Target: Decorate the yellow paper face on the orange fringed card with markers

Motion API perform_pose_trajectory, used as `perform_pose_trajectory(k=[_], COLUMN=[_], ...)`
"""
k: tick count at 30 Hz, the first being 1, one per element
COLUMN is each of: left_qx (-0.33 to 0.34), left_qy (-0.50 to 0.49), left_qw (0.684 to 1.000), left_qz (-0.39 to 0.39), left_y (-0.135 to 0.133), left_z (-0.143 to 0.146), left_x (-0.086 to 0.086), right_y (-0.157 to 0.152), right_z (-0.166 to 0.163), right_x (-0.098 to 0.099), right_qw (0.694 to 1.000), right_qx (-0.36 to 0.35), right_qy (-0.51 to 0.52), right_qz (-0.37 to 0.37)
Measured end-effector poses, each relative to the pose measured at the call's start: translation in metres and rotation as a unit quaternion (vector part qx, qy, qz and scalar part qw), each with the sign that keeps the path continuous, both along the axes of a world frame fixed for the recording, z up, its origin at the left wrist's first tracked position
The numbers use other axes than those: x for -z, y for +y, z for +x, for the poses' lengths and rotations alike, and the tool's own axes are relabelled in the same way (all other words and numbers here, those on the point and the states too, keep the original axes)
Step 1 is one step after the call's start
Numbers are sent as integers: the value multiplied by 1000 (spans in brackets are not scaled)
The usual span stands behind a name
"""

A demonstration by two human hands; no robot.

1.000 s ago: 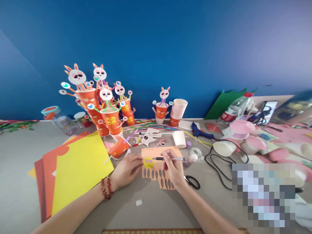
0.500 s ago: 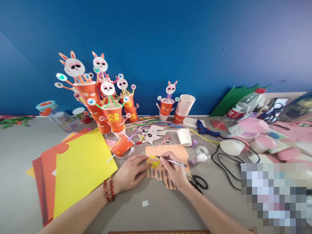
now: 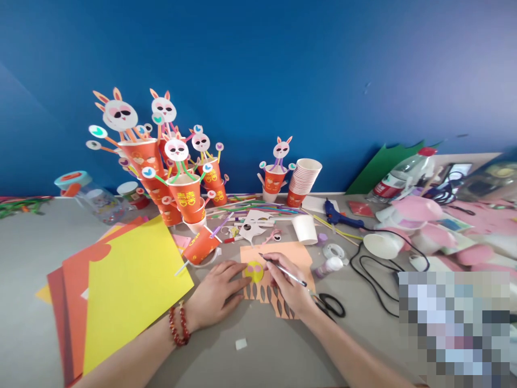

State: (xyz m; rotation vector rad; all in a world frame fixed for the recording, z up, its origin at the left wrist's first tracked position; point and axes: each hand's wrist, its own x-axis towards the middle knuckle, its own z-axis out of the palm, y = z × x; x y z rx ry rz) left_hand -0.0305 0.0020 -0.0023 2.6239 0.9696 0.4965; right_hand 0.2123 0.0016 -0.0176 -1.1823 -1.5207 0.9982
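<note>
We had a pen [image 3: 291, 275] pinched in our right hand [image 3: 288, 288], while our left hand [image 3: 218, 289] lay loosely spread, fingertips at the edge of a yellow paper disc [image 3: 255, 275] on peach paper [image 3: 293, 251]. Its two pink patches seemed done; the dark eyes and ears seen on the rabbit-faced cups [image 3: 186, 193] were absent.

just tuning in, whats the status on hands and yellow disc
Left hand at edge of yellow disc. Right hand gripping pen, tip off the disc. Disc lying on orange sheet. Scissors close beside right wrist.
</note>
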Motion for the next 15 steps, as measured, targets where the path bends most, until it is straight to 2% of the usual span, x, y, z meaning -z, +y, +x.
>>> perform_pose_trajectory(k=[3, 6, 8, 11, 15], left_qx=[1, 7, 5, -9, -18], left_qy=[3, 5, -1, -17, -57], left_qw=[1000, 1000, 1000, 1000, 998], left_qz=[1, -3, -6, -2, 10], left_y=[0, 0, 0, -1, -1], left_z=[0, 0, -1, -2, -2], left_x=[1, 3, 5, 8, 9], right_y=[-1, -1, 0, -1, -9], right_z=[3, 9, 15, 29, 54], right_x=[-13, -33, -45, -56, -56], right_qw=[991, 962, 944, 939, 967], right_qx=[-34, -81, -85, -47, 28], right_qy=[-92, -202, -256, -284, -222], right_qz=[92, 163, 190, 189, 121])
